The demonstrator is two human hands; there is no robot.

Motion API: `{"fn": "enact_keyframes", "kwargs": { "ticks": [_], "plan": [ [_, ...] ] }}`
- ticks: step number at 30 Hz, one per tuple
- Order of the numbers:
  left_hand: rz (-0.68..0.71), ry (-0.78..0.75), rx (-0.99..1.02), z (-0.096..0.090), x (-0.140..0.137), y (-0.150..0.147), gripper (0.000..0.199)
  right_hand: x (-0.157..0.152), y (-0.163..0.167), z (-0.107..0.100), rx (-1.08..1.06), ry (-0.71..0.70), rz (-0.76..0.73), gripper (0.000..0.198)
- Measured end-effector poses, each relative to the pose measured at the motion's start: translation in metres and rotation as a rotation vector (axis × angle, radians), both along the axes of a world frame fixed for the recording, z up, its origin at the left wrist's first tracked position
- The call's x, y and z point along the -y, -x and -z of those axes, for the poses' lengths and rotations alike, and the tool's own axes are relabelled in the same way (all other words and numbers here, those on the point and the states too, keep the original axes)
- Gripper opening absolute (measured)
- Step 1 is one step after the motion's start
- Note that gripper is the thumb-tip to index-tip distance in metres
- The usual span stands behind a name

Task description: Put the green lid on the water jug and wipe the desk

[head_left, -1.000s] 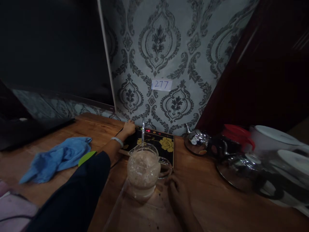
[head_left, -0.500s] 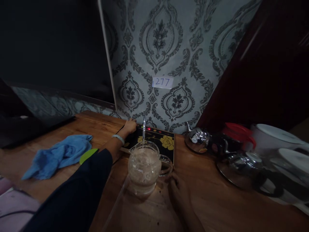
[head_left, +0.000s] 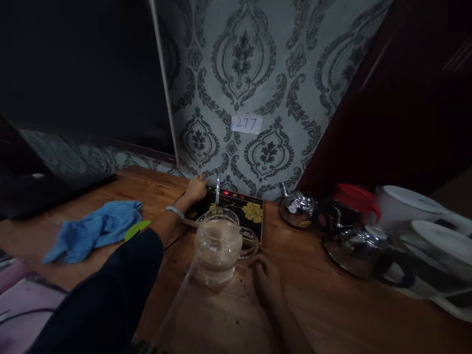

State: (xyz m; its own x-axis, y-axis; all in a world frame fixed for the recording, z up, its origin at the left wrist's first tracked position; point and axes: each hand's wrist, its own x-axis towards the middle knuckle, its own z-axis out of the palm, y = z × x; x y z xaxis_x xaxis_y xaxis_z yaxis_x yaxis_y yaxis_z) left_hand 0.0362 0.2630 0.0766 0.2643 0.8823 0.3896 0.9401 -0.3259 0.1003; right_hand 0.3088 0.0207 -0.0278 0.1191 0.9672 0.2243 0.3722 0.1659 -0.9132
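A round clear glass jug [head_left: 217, 250] with a loop handle and clear liquid inside stands on the wooden table, in front of a black induction cooker [head_left: 252, 212] with gold flowers. My left hand [head_left: 196, 188], a pale bracelet at its wrist, reaches to the cooker's far left corner. Its fingers look stretched over the edge at the end of the button row, holding nothing I can see; the tips are partly hidden. Just right of the jug's handle, my right hand [head_left: 267, 278] rests low with curled fingers and nothing visible in it. A red light glows on the cooker.
A shiny spout [head_left: 218, 189] rises behind the jug. Metal teapots [head_left: 300, 209], a red-lidded jug [head_left: 356, 196] and white-lidded containers [head_left: 409, 201] crowd the right. Leftward lie a blue cloth [head_left: 94, 228] and a green piece [head_left: 136, 229]. A dark screen [head_left: 81, 73] hangs above.
The view has shifted slightly. My left hand stays at the cooker's far left corner and my right hand beside the jug's handle; the jug stands in the same place.
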Motion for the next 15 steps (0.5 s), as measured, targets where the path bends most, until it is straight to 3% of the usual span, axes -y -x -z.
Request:
{"fn": "enact_keyframes", "kwargs": {
  "ticks": [3,9,15],
  "plan": [
    [0.015,-0.08,0.092,-0.007,0.022,0.006,0.039,-0.001,0.001,0.001,-0.021,-0.024,0.021,0.021],
    [0.004,-0.266,0.587,0.002,0.092,0.023,0.018,-0.004,0.004,0.002,-0.025,-0.07,0.029,0.021],
    [0.06,0.046,0.826,0.026,0.181,0.032,0.026,-0.004,0.002,0.001,0.011,-0.096,0.036,0.024]
  ]
}}
